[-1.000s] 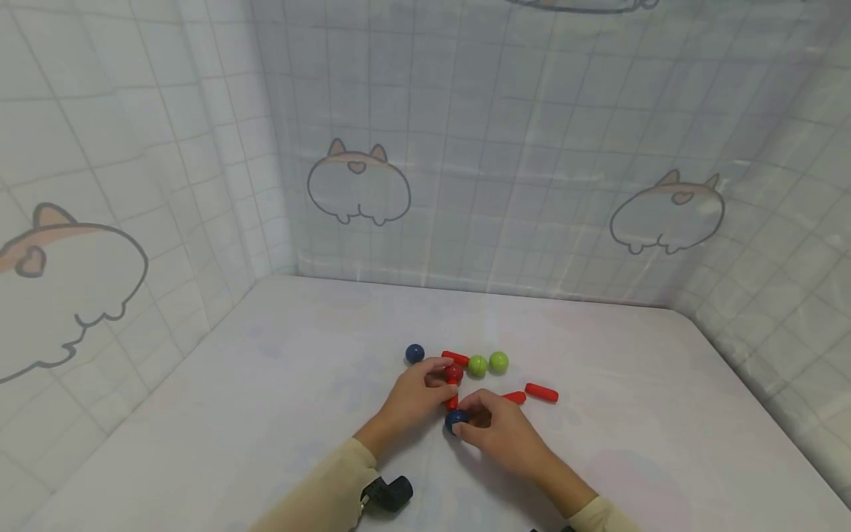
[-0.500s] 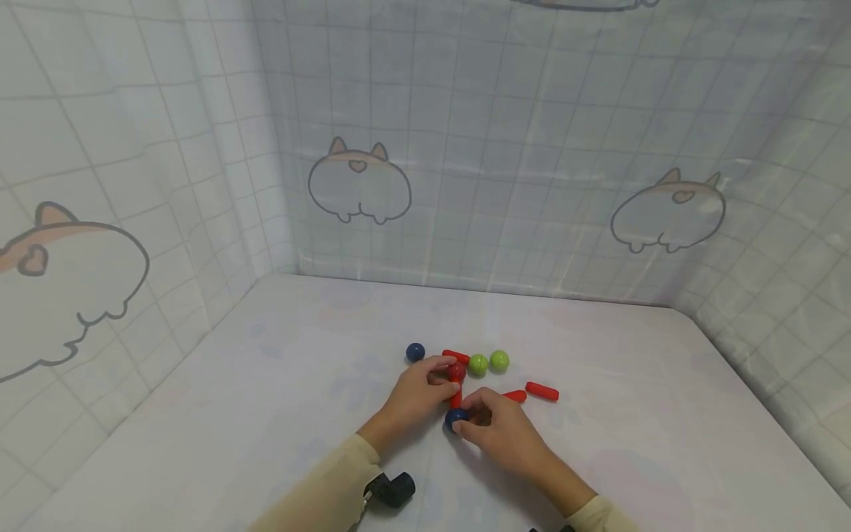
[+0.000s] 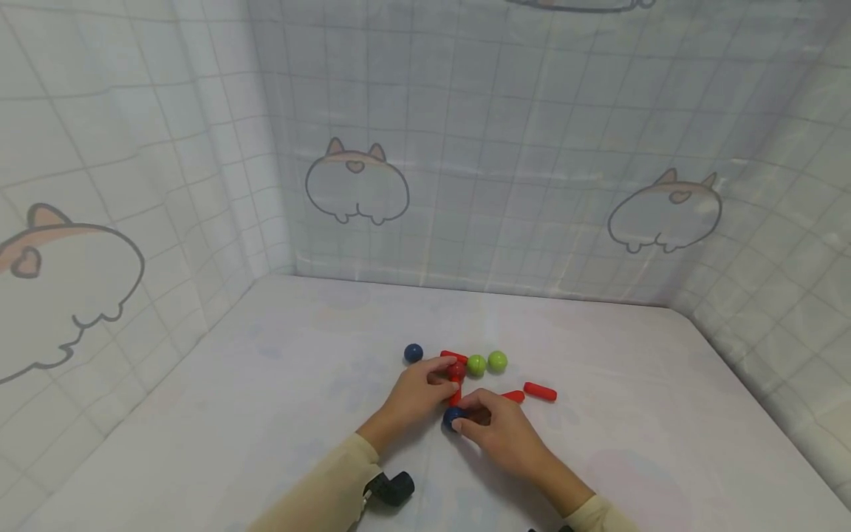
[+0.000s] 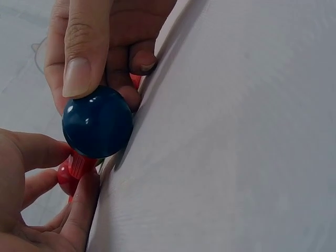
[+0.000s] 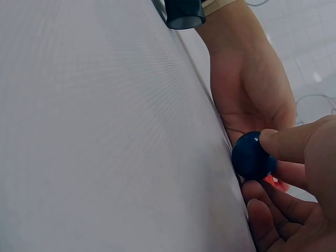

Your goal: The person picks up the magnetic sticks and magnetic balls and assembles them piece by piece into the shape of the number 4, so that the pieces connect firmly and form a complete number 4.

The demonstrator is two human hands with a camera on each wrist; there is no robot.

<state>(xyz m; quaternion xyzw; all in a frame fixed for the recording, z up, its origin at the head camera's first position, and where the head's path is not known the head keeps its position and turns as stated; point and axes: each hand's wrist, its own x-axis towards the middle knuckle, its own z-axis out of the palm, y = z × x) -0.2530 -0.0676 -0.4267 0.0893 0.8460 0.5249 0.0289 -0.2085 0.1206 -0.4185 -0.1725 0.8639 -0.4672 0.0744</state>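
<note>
My left hand (image 3: 415, 393) pinches a short red stick (image 3: 455, 397), with a finger at the red ball (image 3: 456, 371) on its far end. At the stick's near end, a dark blue ball (image 3: 453, 419) is pinched by the thumb and fingers of my right hand (image 3: 504, 434). Seen from the left wrist, the blue ball (image 4: 97, 122) sits right against the red stick (image 4: 81, 165), and the red ball (image 4: 65, 179) shows behind. In the right wrist view the blue ball (image 5: 251, 156) is close by the white tabletop, and most of the stick is hidden by fingers.
Beyond the hands lie another dark blue ball (image 3: 414, 353), a red stick (image 3: 454, 357) and two green balls (image 3: 476, 365). Right of them are two more red sticks (image 3: 541, 391), one partly behind my right hand. Gridded curtains (image 3: 492, 185) enclose the white table (image 3: 266, 414).
</note>
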